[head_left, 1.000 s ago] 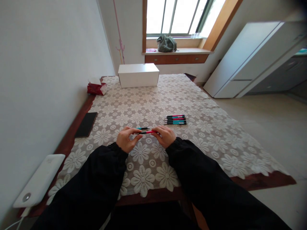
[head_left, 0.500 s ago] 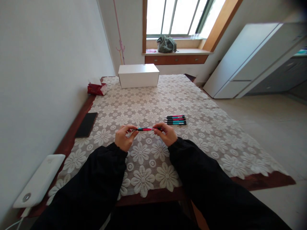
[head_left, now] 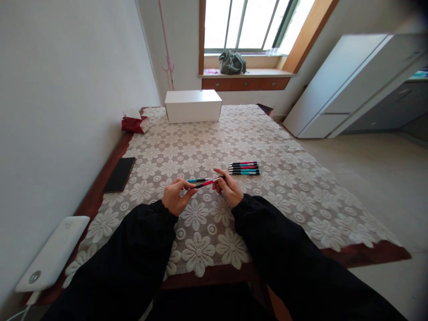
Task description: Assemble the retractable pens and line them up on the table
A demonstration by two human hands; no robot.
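Observation:
A red and black pen (head_left: 207,183) is held tilted between my two hands over the tablecloth. My left hand (head_left: 175,195) pinches its black end between thumb and fingers. At the other end, my right hand (head_left: 229,189) grips the pen with its index finger stretched out. Just behind it lies a teal and black pen (head_left: 193,180), partly covered by my left fingers. To the right of my right hand, several red and teal pens (head_left: 244,168) lie side by side in a row.
The lace tablecloth (head_left: 197,254) covers the table. A white box (head_left: 193,109) stands at the far end, with a red tissue pack (head_left: 134,125) left of it. A dark flat tablet-like object (head_left: 119,174) lies at the left edge. A white device (head_left: 51,254) with a cable sits near left.
The red pen has tilted, its right end rising and its left end coming nearer me. It has parted from the teal pen behind it. My right index finger has straightened.

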